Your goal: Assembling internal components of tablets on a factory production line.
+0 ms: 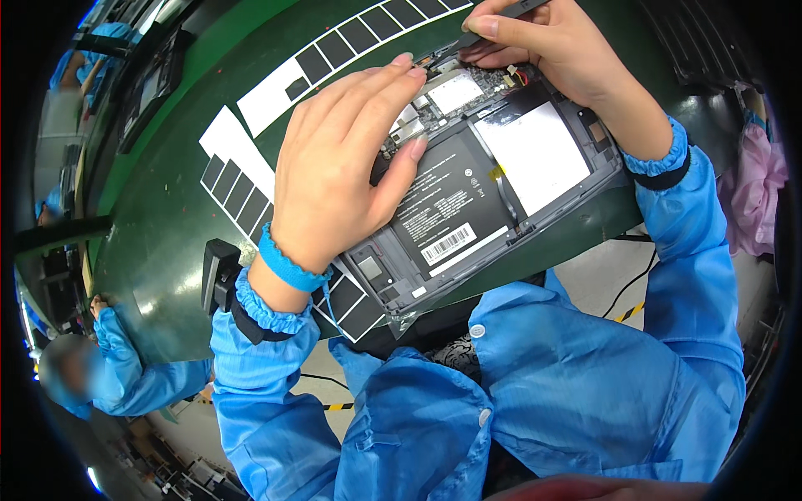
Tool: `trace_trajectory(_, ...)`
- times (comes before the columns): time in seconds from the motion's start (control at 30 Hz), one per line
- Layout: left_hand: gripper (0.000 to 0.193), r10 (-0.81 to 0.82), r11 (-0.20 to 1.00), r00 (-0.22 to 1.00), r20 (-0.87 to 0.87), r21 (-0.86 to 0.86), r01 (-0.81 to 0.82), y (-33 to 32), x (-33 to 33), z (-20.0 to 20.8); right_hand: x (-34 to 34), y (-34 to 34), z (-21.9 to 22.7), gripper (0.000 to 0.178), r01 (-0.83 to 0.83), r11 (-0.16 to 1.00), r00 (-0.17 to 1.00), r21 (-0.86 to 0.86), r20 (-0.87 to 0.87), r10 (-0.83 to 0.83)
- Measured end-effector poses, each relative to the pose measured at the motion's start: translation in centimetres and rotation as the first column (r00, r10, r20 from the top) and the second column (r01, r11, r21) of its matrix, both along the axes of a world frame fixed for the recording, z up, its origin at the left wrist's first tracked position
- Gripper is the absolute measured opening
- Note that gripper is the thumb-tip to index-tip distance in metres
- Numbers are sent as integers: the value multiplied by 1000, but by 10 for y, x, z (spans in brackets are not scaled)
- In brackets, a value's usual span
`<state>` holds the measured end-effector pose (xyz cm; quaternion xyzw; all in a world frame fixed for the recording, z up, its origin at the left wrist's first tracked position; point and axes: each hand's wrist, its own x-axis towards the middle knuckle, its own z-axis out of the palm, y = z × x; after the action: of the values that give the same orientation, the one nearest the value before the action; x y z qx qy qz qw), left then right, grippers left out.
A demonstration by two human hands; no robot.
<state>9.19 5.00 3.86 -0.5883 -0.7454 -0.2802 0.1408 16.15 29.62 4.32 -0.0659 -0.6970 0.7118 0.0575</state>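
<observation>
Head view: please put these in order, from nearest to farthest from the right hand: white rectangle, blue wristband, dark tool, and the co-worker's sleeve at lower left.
From the right hand:
1. Dark tool, held in it
2. White rectangle, right part of open device
3. Blue wristband, below left hand
4. Co-worker's sleeve, far lower left

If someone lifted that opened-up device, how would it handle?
The opened device is probably delicate, since its circuit board lies exposed. Its surrounding dark frame suggests it would stay fairly stiff. Being broad and flat, it seems unlikely to roll.
</observation>
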Motion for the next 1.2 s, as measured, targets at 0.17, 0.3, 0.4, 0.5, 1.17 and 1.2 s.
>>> trace_trajectory(0.17,49,-16,993,1000,-3,-119,16,0,3,4,-1,2,-3,18,13,1000,1000,-24,-10,-13)
trace_trajectory(0.3,49,-20,988,1000,-8,-153,19,-1,3,5,0,1,4,18,37,998,997,41,67,-40)
trace_trajectory(0.4,49,-12,982,1000,-23,-188,7,-1,4,6,1,-3,10,18,43,996,994,72,92,-50)
trace_trajectory(0.5,49,-7,981,1000,-22,-196,3,-1,3,5,3,-3,13,19,33,996,994,82,97,-41)
trace_trajectory(1.17,49,-24,923,999,-48,-384,4,4,6,7,1,-2,6,19,32,998,997,60,64,-36)
trace_trajectory(1.2,49,-26,923,998,-49,-385,5,4,6,7,2,-3,8,18,44,996,994,78,93,-51)
